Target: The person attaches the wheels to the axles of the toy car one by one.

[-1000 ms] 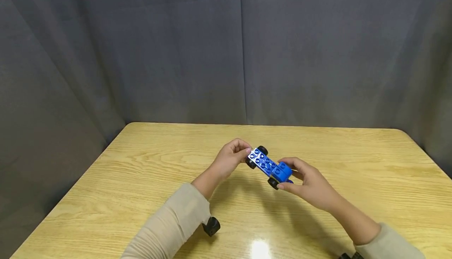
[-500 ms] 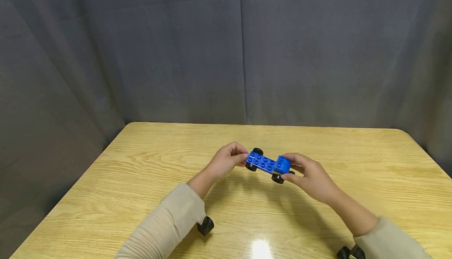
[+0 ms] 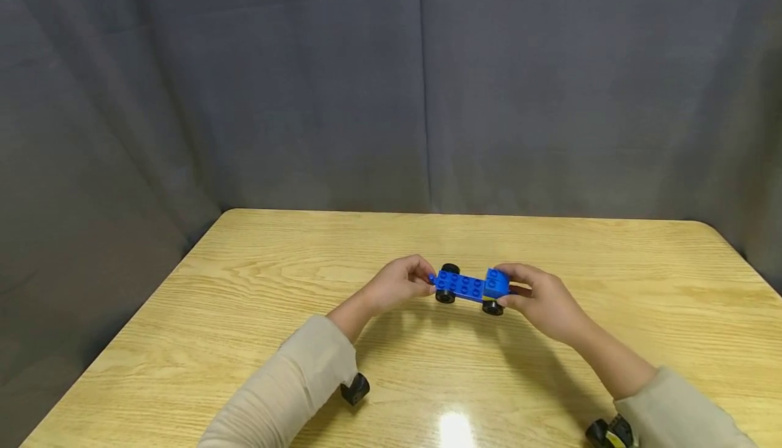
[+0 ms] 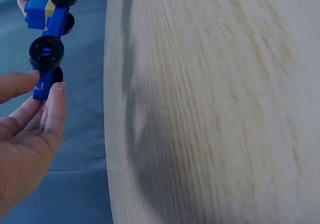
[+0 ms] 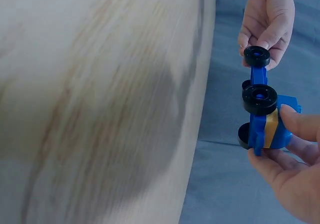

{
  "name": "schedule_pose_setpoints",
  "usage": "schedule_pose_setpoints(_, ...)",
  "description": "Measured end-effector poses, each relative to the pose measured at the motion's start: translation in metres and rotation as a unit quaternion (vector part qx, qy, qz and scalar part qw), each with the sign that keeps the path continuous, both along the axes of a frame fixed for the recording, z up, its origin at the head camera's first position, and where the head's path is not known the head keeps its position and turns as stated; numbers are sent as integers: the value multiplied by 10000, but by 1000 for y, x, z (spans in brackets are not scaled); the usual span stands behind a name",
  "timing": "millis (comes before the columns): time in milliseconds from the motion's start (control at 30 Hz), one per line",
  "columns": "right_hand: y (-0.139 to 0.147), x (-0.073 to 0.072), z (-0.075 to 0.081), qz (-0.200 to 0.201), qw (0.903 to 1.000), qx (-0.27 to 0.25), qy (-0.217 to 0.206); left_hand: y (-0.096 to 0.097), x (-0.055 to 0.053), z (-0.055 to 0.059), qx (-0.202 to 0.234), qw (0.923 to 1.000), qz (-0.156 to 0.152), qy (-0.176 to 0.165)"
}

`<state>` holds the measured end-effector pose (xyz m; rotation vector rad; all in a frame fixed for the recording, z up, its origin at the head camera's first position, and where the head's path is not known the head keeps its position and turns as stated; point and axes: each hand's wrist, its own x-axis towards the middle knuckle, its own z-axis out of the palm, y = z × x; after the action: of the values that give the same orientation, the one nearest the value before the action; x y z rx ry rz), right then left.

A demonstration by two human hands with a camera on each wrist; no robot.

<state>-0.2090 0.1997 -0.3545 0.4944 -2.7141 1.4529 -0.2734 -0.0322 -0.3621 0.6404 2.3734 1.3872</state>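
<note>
Both hands hold a blue toy truck (image 3: pixel 467 287) above the table. It has black wheels (image 3: pixel 445 296), a row of studs along its flat bed and a cab block (image 3: pixel 497 284) at the right end, with a yellow piece (image 5: pixel 270 128) under it. My left hand (image 3: pixel 400 285) pinches the narrow tail end between thumb and fingertips. At the cab end, the thumb and fingers of my right hand (image 3: pixel 544 302) grip from both sides. In the left wrist view the truck's tail (image 4: pixel 44 89) shows between thumb and fingers.
A wood-grain table (image 3: pixel 293 251) lies beneath the hands, with a grey curtain (image 3: pixel 318 95) behind its far edge. Small black devices sit by the left sleeve (image 3: pixel 356 389) and the right sleeve (image 3: pixel 611 432).
The toy truck has swung from a diagonal to nearly left-to-right, its cab end rising in view and its tail end lowering. Both hands stay on it, and my left hand has dropped slightly.
</note>
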Motion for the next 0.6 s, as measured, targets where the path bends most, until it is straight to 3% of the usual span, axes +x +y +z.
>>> schedule_pose_setpoints(267,0,-7,-6,-167,9988,351,289,3,-3,-4,-686,9975,-45,181)
schedule_pose_setpoints(600,-1,-12,-15,-146,9987,489,-15,4,-6,-9,-1337,9876,-495,659)
